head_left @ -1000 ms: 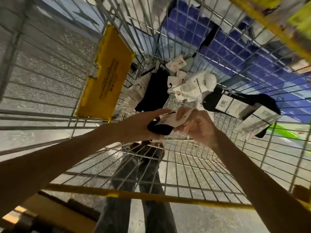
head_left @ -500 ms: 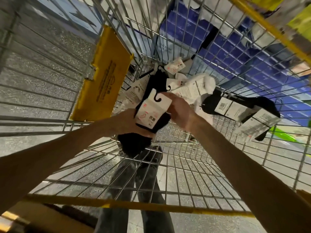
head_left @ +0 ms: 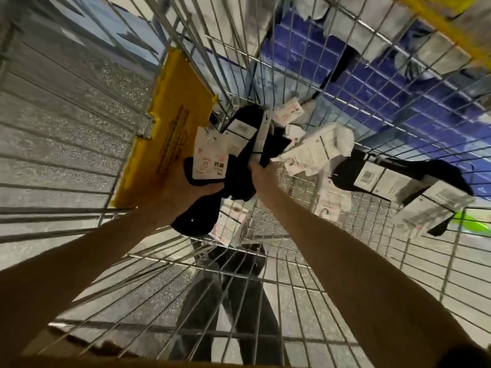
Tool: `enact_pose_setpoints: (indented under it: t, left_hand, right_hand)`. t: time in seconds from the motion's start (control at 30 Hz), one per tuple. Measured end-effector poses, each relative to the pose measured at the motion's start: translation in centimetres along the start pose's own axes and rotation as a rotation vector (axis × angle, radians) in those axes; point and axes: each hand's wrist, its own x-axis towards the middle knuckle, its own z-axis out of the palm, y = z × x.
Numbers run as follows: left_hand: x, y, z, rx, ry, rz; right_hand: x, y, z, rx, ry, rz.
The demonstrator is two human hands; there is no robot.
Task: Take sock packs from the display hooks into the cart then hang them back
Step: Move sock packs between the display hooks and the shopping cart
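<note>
The wire cart (head_left: pixel 292 274) holds loose sock packs (head_left: pixel 318 152) far-right of both hands, nearest the right hand (head_left: pixel 263 179), which pinches a black sock (head_left: pixel 268 147). The left hand (head_left: pixel 186 189) grips a black pack (head_left: pixel 210 160), its long axis running near-to-far.

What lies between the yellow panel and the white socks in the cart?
Black sock packs, held by the left hand and the right hand; the head view shows this.

The wire cart (head_left: pixel 297 192) carries a loose heap of sock packs on its mesh floor, with a white pack (head_left: pixel 328 151) in the middle, a black pack (head_left: pixel 350 179) with a barcode label touching its right side, and a yellow flap (head_left: pixel 170 144) lying against the left wall.
</note>
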Motion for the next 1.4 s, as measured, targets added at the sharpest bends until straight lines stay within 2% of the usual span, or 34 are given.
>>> enact_pose_setpoints:
  t: [0.1,0.23,0.33,0.4,0.47,0.57,0.63,0.7,0.77,0.8,0.87,0.93,1.03,1.13,1.23,1.3,1.4]
  left_hand:
    - [0.2,0.4,0.0,-0.019,-0.002,-0.008]
    - [-0.5,0.6,-0.4,-0.007,0.016,0.079]
    - [-1.3,0.5,-0.7,0.106,0.047,0.158]
    - [-2.1,1.2,-0.5,0.072,0.017,0.193]
    - [-2.8,2.1,-0.3,0.004,-0.079,0.212]
    - [-3.9,3.6,0.4,0.058,-0.214,0.238]
    - [-4.5,4.5,1.1,0.057,-0.202,0.217]
    - [-5.1,5.4,2.1,0.025,-0.182,0.189]
    - [-5.9,6.4,3.3,-0.061,-0.191,0.107]
    - [-6.2,7.2,3.8,-0.180,-0.204,0.046]
    - [-6.6,8.5,4.7,-0.436,-0.251,-0.129]
    - [-6.5,8.5,4.8,-0.511,-0.320,-0.194]
    - [-5.9,7.2,4.1,-0.389,-0.311,-0.138]
    - [-5.1,5.5,3.1,-0.269,-0.262,-0.101]
    - [-4.1,4.5,1.5,-0.049,-0.177,-0.013]
    - [-3.4,3.7,0.2,0.182,-0.094,0.069]
    - [-2.7,2.1,-1.5,0.543,0.011,0.191]
  right_hand:
    - [-3.4,-0.4,-3.9,0.166,-0.161,0.050]
    - [-8.9,-0.9,-9.5,0.278,-0.405,0.113]
    - [-12.0,-1.3,-13.1,0.266,-0.469,0.158]
    - [-13.5,-1.5,-14.7,0.298,-0.500,0.174]
    - [-14.8,-2.1,-15.4,0.319,-0.543,0.158]
    - [-16.3,-3.0,-15.0,0.289,-0.543,0.003]
    - [-16.9,-3.0,-13.6,0.149,-0.376,-0.146]
    - [-17.0,-2.2,-12.0,-0.187,-0.149,-0.349]
    - [-17.4,-1.6,-10.5,-0.527,-0.006,-0.489]
    - [-17.7,-1.5,-9.9,-0.640,0.005,-0.521]
    - [-18.7,-1.5,-8.3,-0.774,-0.079,-0.515]
    - [-19.2,-0.9,-7.1,-0.842,-0.121,-0.529]
    - [-19.7,0.7,-5.9,-0.888,-0.152,-0.633]
    - [-19.8,0.6,-6.5,-0.957,-0.338,-0.640]
    - [-18.3,0.1,-7.3,-0.996,-0.509,-0.607]
    - [-16.3,0.2,-7.9,-0.995,-0.519,-0.498]
    - [-12.6,0.4,-7.6,-0.737,-0.366,-0.307]
